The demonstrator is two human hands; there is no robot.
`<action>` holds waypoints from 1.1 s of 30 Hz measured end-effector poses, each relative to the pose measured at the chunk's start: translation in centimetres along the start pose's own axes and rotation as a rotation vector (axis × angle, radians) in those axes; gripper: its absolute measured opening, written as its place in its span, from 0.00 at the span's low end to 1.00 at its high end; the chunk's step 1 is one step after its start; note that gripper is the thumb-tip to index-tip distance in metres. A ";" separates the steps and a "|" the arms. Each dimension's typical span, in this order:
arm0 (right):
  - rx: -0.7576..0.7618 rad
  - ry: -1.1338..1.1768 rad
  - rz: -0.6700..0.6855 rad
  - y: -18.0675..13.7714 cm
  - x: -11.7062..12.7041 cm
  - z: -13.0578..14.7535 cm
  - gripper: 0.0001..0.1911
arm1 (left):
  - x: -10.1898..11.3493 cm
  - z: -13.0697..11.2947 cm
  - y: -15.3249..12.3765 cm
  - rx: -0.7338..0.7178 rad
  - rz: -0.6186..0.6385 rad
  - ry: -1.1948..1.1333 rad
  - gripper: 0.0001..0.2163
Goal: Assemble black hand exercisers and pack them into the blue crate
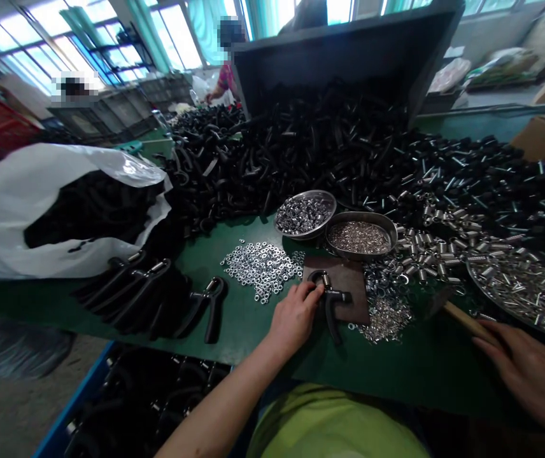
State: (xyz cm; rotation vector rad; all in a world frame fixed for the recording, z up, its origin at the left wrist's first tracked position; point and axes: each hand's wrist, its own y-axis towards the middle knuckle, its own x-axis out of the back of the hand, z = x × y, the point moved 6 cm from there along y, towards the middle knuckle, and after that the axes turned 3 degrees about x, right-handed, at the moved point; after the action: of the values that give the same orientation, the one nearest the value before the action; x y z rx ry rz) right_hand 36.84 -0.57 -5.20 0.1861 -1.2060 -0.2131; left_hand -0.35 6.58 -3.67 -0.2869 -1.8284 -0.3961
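Observation:
My left hand (297,313) has its fingers closed on a black hand gripper (332,315), a hand exerciser with a metal spring. It lies partly on a brown square plate (353,280), one handle reaching past the plate's lower edge. My right hand (525,369) is closed around the wooden handle of a hammer (468,321), whose head, somewhat blurred, points left toward small metal parts. Left of my left hand is a pile of nuts (263,264). A pile of small pins (384,321) lies just right of the plate.
Behind the plate stand a bowl of metal parts (304,216) and an oval tin (391,238). Loose springs (428,251) and a pin tray (473,280) lie right. Assembled hand grippers (158,299) and a white sack (5,203) are left. Black handles spill from a large bin (330,60).

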 end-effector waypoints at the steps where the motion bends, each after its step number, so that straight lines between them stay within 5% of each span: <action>1: -0.002 0.014 -0.016 0.6 0.6 1.9 0.17 | -0.1 0.0 0.0 0.001 0.004 -0.004 0.19; 4: 0.051 0.172 0.021 3.4 0.7 9.1 0.19 | -0.4 0.1 0.0 0.003 0.009 -0.023 0.19; 7: 0.180 0.280 0.114 6.5 -1.8 15.9 0.20 | -0.4 0.0 0.2 0.000 0.003 -0.048 0.19; 12: 0.312 0.203 0.265 8.9 -6.2 20.0 0.19 | -0.2 0.2 0.1 0.015 -0.026 -0.106 0.18; 18: 0.396 0.227 0.175 6.2 -4.1 20.6 0.20 | -0.6 1.7 -0.2 0.099 -0.070 -0.326 0.23; 23: 0.429 0.117 0.300 4.5 -5.1 20.9 0.19 | -0.8 2.1 -0.3 0.163 -0.087 -0.367 0.21; 25: 0.422 0.126 0.235 4.3 -4.4 20.3 0.19 | -0.8 2.0 -0.2 0.165 -0.070 -0.349 0.21; 29: 0.346 -0.014 -0.025 2.2 -1.6 15.4 0.19 | -0.5 2.2 0.1 0.187 -0.024 -0.474 0.19; 33: 0.195 -0.333 -0.191 -1.9 -0.1 7.5 0.21 | -1.5 2.3 0.1 0.452 0.060 -1.135 0.17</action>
State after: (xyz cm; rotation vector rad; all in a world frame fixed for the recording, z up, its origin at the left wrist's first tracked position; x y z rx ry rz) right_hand 29.70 -2.56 -3.14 0.4507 -1.5418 -0.3017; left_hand -1.94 7.62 -5.74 -0.2641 -2.9274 0.3246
